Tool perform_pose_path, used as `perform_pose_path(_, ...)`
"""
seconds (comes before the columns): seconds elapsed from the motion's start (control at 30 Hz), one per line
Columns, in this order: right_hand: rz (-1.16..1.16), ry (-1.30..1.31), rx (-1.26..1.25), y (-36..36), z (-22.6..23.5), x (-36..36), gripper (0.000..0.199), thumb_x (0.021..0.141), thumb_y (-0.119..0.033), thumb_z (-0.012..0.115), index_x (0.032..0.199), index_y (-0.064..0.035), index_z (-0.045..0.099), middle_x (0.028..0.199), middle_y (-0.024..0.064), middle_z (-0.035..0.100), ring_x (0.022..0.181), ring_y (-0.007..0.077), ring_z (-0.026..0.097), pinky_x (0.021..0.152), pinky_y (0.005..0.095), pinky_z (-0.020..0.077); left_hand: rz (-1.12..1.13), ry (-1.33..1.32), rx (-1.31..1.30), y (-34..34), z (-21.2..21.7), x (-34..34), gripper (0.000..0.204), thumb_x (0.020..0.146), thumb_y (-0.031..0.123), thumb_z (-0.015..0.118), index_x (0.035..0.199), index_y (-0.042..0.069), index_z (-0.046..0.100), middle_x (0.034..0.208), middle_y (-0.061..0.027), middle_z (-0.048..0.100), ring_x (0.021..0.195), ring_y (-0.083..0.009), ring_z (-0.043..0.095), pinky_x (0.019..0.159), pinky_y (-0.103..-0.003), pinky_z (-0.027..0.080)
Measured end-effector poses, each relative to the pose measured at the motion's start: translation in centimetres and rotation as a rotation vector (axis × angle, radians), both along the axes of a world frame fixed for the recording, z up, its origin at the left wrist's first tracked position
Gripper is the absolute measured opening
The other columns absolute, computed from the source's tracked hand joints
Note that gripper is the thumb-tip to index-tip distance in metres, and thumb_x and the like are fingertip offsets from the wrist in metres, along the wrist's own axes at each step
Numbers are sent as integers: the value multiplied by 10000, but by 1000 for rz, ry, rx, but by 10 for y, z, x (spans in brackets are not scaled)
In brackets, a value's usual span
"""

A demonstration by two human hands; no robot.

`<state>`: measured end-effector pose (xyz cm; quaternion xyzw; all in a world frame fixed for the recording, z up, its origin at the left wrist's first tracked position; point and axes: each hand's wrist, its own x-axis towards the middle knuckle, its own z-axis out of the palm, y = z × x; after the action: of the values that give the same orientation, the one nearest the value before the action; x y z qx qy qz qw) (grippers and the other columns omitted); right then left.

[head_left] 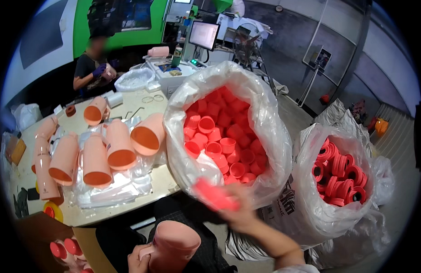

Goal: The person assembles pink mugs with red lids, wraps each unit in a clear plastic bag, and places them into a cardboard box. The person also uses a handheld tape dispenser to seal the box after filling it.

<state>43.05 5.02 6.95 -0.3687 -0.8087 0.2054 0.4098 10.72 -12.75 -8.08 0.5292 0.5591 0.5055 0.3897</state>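
My left hand (140, 259) is closed on the handle of a pink jug (174, 245), held low over my lap with its wide mouth tilted up. My right hand (240, 209) grips a red plastic piece (215, 194), smeared by motion, so its exact shape is unclear. That hand is at the near edge of a large white plastic sack (183, 159) full of red cup-shaped caps (228, 145). Several more pink jugs (121, 145) lie on the table to the left, most with their mouths facing me.
The table (160, 182) also bears clear plastic bags and hex keys (137, 111). A second sack (306, 182) of red ringed lids (340, 166) stands to the right. At lower left, a cardboard box (89, 241) holds red-topped pink bottles. A person with purple gloves (89, 68) sits across.
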Motion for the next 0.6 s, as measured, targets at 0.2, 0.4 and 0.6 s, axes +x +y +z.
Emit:
perform_pose_path(0.2,505,-156,-108,-25,-77,-103,595,746,-238,793,1282,-40,625,1012,135,576,930,328,566,834,414,478,67,-200,-226,-18,-15,-13,225,970,103,609,1173,35,677,1101,-126,730,991,-172,692,862,-316,551)
perform_pose_path(0.4,549,-175,-142,-42,-76,-90,587,804,-368,759,1243,4,647,949,118,552,854,284,540,779,381,462,-10,-249,-74,-15,-13,-22,299,950,151,650,1226,40,616,1171,-172,706,1084,-233,685,922,-349,535)
perform_pose_path(0.6,390,-228,-262,-36,-76,-98,520,874,-266,703,1290,25,589,936,137,534,843,292,532,794,362,456,-24,252,-240,-35,15,13,473,920,237,649,1311,19,497,1408,-240,531,1058,-378,672,912,-431,540)
